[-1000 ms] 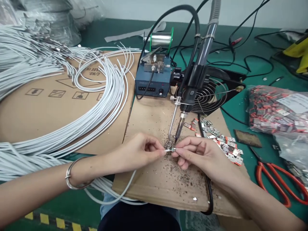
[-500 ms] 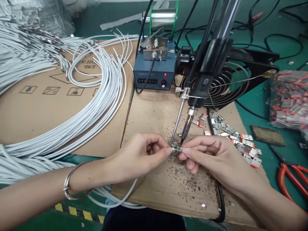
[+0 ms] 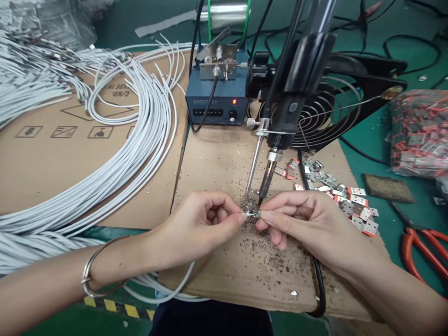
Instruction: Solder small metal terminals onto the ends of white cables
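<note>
Sitting right between two sets of fingertips, just below the soldering iron (image 3: 290, 107), is the bared end of a white cable (image 3: 248, 214), a hint of green wire meeting a small metal connector (image 3: 258, 214). And it's a tight squeeze! The left hand (image 3: 205, 224) pinches the cable end, thumb against forefinger; the right hand (image 3: 308, 224) has thumb and forefinger clamped on the connector, its other fingers curled beneath. Dark specks (image 3: 276, 254) litter the cardboard (image 3: 217, 172) below, and the bent solder feed tube (image 3: 253, 172) comes down beside the iron's tip.

Over to the right, loose USB plug parts (image 3: 357, 199), some with orange-red inserts, near a worn sponge (image 3: 388, 187); behind, a blue control box (image 3: 217, 107) with its red light on.

Danger here, I'd say: fingers this near the tip could get burned by one small slip, and a tremor in either pinch could pull wire off contact or bridge solder across neighbours.

Hard to call: whether tip touches metal, how many wires there are, and where this cable runs behind the left hand. The iron's top, the solder spool (image 3: 229, 18) and the red-handled cutters (image 3: 408, 240) all run out of frame.
</note>
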Tool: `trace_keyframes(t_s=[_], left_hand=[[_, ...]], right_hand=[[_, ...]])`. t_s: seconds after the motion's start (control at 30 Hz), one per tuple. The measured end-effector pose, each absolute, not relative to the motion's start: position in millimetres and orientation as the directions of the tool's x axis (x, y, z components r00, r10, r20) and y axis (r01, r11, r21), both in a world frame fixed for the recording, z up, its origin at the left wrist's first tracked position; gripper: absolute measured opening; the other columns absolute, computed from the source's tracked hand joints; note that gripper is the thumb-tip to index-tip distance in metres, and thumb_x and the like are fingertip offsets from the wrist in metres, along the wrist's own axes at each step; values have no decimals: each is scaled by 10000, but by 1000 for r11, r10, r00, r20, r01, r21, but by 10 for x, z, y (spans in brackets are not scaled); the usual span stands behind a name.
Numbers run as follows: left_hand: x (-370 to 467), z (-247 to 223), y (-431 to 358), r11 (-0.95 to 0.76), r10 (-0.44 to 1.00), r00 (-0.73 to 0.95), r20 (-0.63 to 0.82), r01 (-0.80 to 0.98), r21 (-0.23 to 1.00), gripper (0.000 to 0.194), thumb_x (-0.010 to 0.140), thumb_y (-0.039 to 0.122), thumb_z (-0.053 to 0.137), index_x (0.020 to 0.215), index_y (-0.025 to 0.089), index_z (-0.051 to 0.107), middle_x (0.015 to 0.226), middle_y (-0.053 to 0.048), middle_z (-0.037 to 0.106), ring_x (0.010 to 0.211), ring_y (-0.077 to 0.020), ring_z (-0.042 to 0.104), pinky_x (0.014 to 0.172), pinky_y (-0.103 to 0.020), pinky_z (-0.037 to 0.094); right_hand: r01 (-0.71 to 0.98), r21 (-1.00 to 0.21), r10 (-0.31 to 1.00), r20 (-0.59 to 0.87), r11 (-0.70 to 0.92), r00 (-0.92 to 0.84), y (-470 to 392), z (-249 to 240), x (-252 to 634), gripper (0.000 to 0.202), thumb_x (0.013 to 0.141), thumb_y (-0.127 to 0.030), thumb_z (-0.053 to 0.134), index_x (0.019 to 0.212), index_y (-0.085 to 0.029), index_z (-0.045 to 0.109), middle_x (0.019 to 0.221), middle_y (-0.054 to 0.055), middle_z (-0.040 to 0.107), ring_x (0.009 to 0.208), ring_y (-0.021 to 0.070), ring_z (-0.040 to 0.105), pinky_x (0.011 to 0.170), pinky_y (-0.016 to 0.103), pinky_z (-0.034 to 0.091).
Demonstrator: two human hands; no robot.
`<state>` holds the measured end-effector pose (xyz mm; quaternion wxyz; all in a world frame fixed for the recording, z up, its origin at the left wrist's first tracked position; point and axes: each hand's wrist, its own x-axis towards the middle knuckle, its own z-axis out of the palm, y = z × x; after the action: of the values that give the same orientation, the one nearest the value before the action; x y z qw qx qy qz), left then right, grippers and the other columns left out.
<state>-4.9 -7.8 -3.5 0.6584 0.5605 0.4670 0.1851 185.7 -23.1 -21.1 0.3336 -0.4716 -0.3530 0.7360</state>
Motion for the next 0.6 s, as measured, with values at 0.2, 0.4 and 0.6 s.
trace_keyframes(t_s=[0.2,0.4,0.6], left_hand=[[-43,-23,-85,325,771,484,-414,260,909,135,796,201,581,697,111,598,472,81,425,393,-34,357,355,-158,273],[-33,-30,-89,331,768,487,-417,256,908,137,794,206,589,701,107,604,480,75,426,409,-35,356,366,-156,273],[-30,-39,-78,331,763,497,-413,249,910,129,785,192,593,696,100,611,488,70,425,428,-37,345,378,-155,273]], right_hand=[[-189,-817,815,-465,-545,-345,-238,-195,1863,104,707,-246,764,699,-154,716,628,35,716,406,43,573,409,93,507],[-171,-825,817,-463,-539,-343,-228,-203,1865,90,717,-249,757,700,-167,721,635,29,717,409,37,568,409,85,502],[-166,-826,818,-464,-538,-341,-244,-204,1886,88,702,-251,767,703,-170,730,632,33,718,404,37,564,401,83,498]])
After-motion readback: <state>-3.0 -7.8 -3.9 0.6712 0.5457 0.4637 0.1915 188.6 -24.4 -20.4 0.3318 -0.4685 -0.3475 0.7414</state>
